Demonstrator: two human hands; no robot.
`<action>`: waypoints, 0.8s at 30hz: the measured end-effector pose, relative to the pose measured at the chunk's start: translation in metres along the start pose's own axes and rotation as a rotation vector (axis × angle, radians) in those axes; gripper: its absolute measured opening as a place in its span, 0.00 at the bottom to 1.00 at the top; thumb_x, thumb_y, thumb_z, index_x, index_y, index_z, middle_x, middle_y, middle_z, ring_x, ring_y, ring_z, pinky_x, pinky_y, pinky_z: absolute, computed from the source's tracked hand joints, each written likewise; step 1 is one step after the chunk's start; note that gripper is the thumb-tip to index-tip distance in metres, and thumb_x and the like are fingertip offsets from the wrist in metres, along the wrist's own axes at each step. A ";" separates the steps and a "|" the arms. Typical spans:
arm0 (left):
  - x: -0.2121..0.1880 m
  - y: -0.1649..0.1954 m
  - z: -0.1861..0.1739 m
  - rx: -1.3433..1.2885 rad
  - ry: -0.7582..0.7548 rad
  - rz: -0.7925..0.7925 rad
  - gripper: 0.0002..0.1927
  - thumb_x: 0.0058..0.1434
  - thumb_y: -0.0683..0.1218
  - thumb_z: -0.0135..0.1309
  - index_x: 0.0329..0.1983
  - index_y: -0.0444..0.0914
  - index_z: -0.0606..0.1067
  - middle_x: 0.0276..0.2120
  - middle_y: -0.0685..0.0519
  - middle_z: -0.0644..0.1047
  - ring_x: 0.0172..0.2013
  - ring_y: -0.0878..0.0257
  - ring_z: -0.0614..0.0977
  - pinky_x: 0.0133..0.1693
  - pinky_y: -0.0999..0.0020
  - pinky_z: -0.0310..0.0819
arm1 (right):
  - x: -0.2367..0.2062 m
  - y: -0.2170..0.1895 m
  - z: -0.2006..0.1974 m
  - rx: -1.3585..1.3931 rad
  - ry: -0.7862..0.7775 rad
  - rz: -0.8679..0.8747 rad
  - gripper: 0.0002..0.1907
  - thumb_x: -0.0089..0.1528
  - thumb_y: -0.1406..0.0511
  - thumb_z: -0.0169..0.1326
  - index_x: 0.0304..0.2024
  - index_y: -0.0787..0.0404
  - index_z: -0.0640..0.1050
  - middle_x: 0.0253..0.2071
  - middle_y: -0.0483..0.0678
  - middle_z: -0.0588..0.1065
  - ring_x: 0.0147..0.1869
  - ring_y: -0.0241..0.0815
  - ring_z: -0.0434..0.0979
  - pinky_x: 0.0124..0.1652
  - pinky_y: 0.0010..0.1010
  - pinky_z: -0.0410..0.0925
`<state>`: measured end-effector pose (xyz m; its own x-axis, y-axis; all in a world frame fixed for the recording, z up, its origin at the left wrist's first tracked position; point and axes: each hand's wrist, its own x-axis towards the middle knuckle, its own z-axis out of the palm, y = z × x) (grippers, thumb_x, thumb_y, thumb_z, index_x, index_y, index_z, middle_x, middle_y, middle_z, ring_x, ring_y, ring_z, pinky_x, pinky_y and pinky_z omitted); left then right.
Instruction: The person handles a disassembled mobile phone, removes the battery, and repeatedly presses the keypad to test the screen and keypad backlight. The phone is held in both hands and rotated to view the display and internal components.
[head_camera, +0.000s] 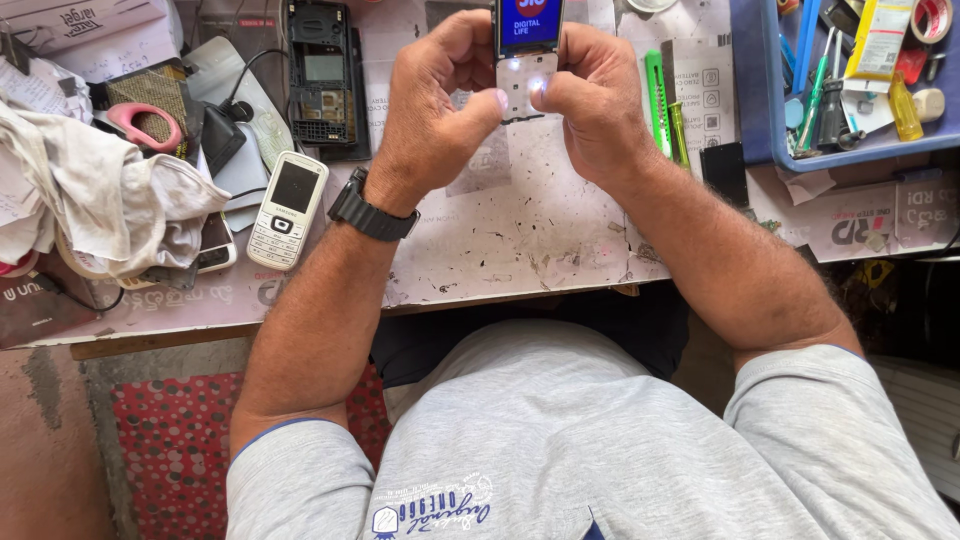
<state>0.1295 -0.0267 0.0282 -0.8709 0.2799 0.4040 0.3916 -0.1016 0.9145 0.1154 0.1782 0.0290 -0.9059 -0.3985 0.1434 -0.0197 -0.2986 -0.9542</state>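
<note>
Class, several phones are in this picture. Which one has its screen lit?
The keypad phone held in both hands: its blue screen glows. The white phone on the table and the opened black one are dark.

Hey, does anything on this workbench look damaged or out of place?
Yes. The black phone at the back lies opened up, its insides bare. The table cover is scratched and stained. Both hands grip a lit keypad phone, which looks whole.

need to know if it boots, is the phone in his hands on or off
On: the phone held by both hands shows a lit blue screen and glowing keypad.
</note>
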 end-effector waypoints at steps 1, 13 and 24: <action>0.000 -0.001 0.000 -0.012 0.001 -0.005 0.22 0.60 0.34 0.51 0.59 0.33 0.74 0.46 0.50 0.81 0.46 0.64 0.84 0.54 0.66 0.84 | 0.000 0.000 0.000 0.002 -0.005 -0.004 0.07 0.58 0.71 0.55 0.39 0.65 0.79 0.39 0.47 0.78 0.43 0.33 0.76 0.52 0.32 0.72; -0.001 -0.004 0.010 0.102 0.068 0.042 0.19 0.59 0.34 0.56 0.55 0.34 0.74 0.43 0.52 0.80 0.42 0.65 0.83 0.50 0.69 0.83 | -0.003 0.001 0.000 0.004 0.004 0.020 0.07 0.57 0.72 0.53 0.38 0.65 0.78 0.39 0.47 0.78 0.43 0.33 0.76 0.51 0.31 0.72; -0.003 -0.001 0.012 0.158 0.098 0.063 0.16 0.61 0.34 0.56 0.52 0.34 0.73 0.42 0.52 0.81 0.43 0.66 0.84 0.50 0.69 0.83 | -0.002 0.005 0.000 -0.010 -0.021 0.015 0.05 0.58 0.73 0.54 0.36 0.64 0.77 0.36 0.45 0.77 0.41 0.31 0.75 0.48 0.30 0.73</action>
<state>0.1351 -0.0163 0.0255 -0.8649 0.1829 0.4674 0.4811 0.0374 0.8758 0.1170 0.1776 0.0238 -0.8969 -0.4213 0.1345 -0.0106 -0.2835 -0.9589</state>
